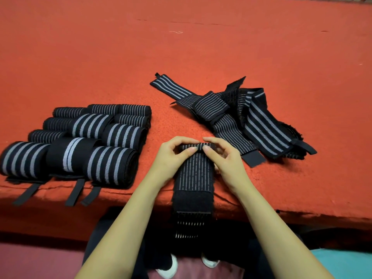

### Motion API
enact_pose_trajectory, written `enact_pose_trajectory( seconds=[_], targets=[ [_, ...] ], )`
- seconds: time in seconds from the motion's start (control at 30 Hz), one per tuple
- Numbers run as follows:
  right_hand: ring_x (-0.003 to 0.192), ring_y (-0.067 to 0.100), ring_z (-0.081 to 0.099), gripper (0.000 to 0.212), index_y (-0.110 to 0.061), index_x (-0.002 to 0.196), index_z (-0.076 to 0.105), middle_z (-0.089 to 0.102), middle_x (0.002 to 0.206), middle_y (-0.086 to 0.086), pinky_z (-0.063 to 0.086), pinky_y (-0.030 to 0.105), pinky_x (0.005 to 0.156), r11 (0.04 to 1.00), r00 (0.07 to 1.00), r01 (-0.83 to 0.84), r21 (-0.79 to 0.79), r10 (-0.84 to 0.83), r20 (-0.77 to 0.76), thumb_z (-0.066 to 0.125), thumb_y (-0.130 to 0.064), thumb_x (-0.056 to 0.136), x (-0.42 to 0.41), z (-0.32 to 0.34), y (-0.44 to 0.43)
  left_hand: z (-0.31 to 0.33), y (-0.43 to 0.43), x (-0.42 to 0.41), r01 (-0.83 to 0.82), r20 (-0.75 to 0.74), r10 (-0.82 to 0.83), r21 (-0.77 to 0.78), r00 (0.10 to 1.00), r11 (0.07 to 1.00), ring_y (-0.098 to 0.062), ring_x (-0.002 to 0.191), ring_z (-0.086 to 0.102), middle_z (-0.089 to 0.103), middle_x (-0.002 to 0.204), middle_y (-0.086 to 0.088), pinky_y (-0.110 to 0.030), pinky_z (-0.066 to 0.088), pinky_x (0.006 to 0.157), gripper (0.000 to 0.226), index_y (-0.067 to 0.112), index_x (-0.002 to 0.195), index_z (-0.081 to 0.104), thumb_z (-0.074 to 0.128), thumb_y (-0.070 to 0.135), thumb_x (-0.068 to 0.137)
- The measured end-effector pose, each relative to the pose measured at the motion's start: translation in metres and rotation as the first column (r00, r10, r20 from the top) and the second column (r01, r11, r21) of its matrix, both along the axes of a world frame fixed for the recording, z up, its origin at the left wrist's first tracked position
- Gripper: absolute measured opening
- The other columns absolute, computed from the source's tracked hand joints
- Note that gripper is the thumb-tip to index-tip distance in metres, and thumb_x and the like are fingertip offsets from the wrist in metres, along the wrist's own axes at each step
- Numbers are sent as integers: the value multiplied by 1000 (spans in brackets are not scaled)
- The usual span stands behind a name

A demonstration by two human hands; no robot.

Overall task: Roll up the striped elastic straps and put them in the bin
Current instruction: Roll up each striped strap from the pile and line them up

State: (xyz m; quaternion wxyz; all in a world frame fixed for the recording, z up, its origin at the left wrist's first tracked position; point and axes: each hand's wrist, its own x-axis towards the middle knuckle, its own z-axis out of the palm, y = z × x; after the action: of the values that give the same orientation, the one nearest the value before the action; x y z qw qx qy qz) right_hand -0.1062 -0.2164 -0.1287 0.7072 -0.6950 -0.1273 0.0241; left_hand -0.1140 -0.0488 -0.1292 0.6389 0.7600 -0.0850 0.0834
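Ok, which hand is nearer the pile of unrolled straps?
Right. The right hand sits just beside the pile of unrolled straps; the left hand is farther, across the strap both pinch.

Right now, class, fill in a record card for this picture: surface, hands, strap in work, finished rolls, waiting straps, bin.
Surface: red cloth surface
Hands: left hand and right hand both pinch the rolled end
Strap in work: thin-striped strap, only its far end rolled; the rest lies flat and hangs over the near edge
Finished rolls: rolled straps, clustered in rows on the left
Waiting straps: unrolled straps, a loose heap on the right
Bin: not in view
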Motion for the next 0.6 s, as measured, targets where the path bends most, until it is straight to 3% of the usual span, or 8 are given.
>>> enact_pose_trajectory(
  seconds=[0.13,0.23,0.33,0.47,0.6],
  targets=[
    [76,-1,60,23,-23,108,63,64,99,3,45,10,62,1000,1000,16,19,-16,1,60,-6,93,0,-1,0,1,-4,0,3,-56,-8,-81,998,997,-1,91,60,66,99,5,-15,45,83,20,18,105,65,66,7,88],
    [87,13,64,28,-24,111,60,66,103,8,50,21,69,998,999,37,46,-38,14,60,-3,92,0,-2,0,3,-7,2,-15,-126,1,-108,992,994,2,79,60,66,89,4,-13,46,72,12,11,101,65,65,14,90],
    [78,11,67,31,-19,118,55,70,92,1,51,21,65,994,998,57,89,-53,-45,62,-6,90,-1,1,1,2,-7,2,-15,-143,-4,-132,990,991,0,75,61,66,84,4,-15,47,69,5,10,95,64,62,13,91],
    [54,1,59,33,-14,122,54,68,71,-5,42,14,44,996,990,5,84,7,-142,63,-13,89,-3,7,1,3,-5,1,-72,-125,48,-197,991,978,-1,78,61,64,89,3,-16,48,71,7,15,97,61,59,10,93],
    [86,23,72,50,-12,127,53,74,95,11,57,31,74,989,965,-150,0,146,-219,73,-7,81,-2,6,1,5,-7,3,-124,-37,121,-113,992,986,8,78,58,63,89,6,-10,44,74,13,18,94,59,59,6,92]
  ],
)
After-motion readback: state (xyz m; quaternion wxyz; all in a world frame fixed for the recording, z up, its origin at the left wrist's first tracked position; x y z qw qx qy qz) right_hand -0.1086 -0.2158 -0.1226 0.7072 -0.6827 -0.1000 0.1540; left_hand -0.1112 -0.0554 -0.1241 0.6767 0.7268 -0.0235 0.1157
